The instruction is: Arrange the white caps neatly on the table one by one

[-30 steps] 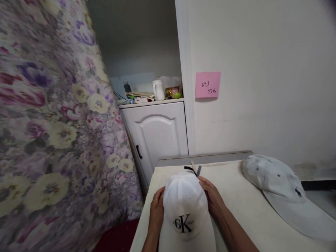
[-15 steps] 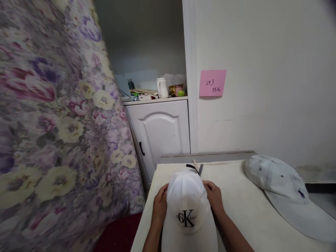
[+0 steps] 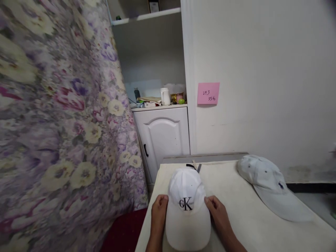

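A room in a home, judging by the floral curtain (image 3: 76, 133), panelled cupboard (image 3: 165, 136) and jug (image 3: 165, 97).

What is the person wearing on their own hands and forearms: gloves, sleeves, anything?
The left hand and right hand are bare, without gloves. The left forearm and right forearm show no sleeve, watch or bracelet where visible. I can't make out any rings.

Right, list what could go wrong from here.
The left hand and right hand hold the CK cap only by its sides, so an uneven pull might skew it. The other cap lies close to the right edge of the cloth; a knock might send it over.
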Tool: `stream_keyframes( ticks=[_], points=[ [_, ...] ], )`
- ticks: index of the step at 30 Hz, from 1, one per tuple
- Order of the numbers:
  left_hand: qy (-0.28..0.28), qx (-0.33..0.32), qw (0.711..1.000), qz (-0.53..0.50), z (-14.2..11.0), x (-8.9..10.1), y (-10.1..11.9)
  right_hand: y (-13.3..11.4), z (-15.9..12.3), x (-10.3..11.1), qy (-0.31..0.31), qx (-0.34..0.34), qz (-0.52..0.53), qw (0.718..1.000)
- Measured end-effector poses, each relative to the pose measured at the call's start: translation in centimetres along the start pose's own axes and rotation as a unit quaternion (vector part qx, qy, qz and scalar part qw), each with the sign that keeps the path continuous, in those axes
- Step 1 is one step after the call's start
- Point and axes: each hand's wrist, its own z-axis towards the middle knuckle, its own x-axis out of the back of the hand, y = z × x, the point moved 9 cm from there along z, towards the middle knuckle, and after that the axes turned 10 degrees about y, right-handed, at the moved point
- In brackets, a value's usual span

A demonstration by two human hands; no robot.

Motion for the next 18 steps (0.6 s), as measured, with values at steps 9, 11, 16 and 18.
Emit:
stream_keyframes(
  ticks=[9,11,16,18],
  points=[
    [-0.004,0.022,1.000,-0.006,-3.5,0.8,0.6,2.3,0.2,-1.3,-0.067,-0.087,0.049,0.993],
    [-0.010,0.028,0.999,-0.011,-3.3,0.7,0.3,3.3,0.4,-1.5,-0.076,-0.107,0.055,0.990],
    [-0.015,0.041,0.999,-0.017,-3.4,0.4,0.2,6.0,0.8,-1.8,-0.106,-0.167,0.052,0.979],
    [-0.015,0.050,0.998,-0.021,-3.5,0.3,0.4,6.6,0.9,-1.8,-0.105,-0.179,0.048,0.977]
  ],
)
